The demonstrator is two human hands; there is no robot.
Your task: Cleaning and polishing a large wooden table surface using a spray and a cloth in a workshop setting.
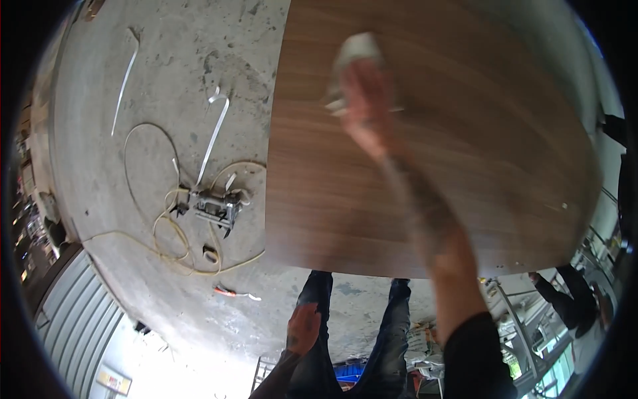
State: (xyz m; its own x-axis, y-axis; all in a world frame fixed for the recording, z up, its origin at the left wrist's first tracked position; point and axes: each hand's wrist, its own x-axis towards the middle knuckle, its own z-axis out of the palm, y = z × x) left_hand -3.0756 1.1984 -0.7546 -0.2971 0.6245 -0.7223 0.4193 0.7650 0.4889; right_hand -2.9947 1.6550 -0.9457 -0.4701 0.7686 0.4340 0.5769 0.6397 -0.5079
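My right hand presses a crumpled white cloth onto a large brown wood-grain board. The arm reaches far across the board, and hand and cloth are smeared by motion. Under the palm, part of the cloth is hidden. My left hand rests on my left leg near the knee, its fingers lying against the jeans with nothing visible in them. The board's near edge lies just ahead of my legs.
Left of the board, a pneumatic nail gun or stapler lies on the concrete floor with a coiled yellowish hose. Nearby are a white strip and a red-handled tool. Another person is at the right rim, beside metal framing.
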